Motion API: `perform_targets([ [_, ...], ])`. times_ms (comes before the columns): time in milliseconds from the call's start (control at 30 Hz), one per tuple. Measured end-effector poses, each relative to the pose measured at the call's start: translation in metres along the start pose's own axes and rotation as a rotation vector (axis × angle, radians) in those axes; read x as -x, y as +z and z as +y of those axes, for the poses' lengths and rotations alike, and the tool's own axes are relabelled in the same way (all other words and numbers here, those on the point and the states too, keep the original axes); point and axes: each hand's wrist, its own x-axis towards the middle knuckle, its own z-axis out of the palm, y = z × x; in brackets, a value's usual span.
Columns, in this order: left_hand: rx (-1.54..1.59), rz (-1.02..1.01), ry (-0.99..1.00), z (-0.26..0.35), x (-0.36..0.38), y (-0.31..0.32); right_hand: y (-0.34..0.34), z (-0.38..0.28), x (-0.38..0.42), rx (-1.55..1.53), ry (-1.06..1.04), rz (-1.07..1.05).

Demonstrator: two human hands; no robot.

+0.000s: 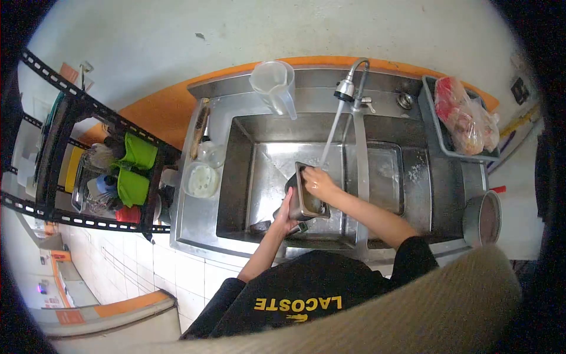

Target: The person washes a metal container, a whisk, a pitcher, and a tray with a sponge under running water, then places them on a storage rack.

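A deep rectangular metal pan (304,200) is tilted over the left sink basin (259,177). My left hand (286,213) grips its left side from outside. My right hand (319,182) reaches into the pan's mouth with bent fingers pressed together; its fingertips, and anything in them, are hidden. Water (333,133) streams from the spray faucet (345,89) into the basin, just beyond my right hand. A small device with a display (302,226) shows by my left wrist. Under the pan, a dark object is partly covered.
A clear plastic pitcher (275,85) stands behind the basin. On the left counter is a whitish tub (201,179). A grey bin (435,121) with bagged items (467,118) sits at right, above a round pan (483,218). A black rack (88,94) holds utensils and green containers (137,168).
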Motion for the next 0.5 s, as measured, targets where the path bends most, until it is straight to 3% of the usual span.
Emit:
perform_targets([
  [33, -0.016, -0.008, -0.006, 0.002, -0.002, -0.006, -0.001, -0.001, -0.003, -0.027, 0.079, 0.095],
  [133, 0.084, 0.000, -0.027, -0.002, -0.001, -0.023, 0.017, 0.014, 0.001, -0.168, 0.525, 0.103],
  [233, 0.145, -0.085, -0.027, 0.001, 0.017, -0.019, -0.003, 0.042, 0.010, -0.317, 0.837, 0.124],
  [333, 0.145, -0.098, -0.028, 0.006, 0.026, -0.020, -0.030, 0.037, 0.012, -0.535, 0.728, 0.193],
  [433, 0.142, -0.071, -0.053, 0.009, 0.028, -0.010, -0.052, 0.007, 0.001, -0.779, 0.487, 0.152],
  [500, 0.143, -0.037, -0.079, 0.007, 0.036, 0.001, -0.039, -0.003, 0.004, -0.689, 0.357, 0.062],
])
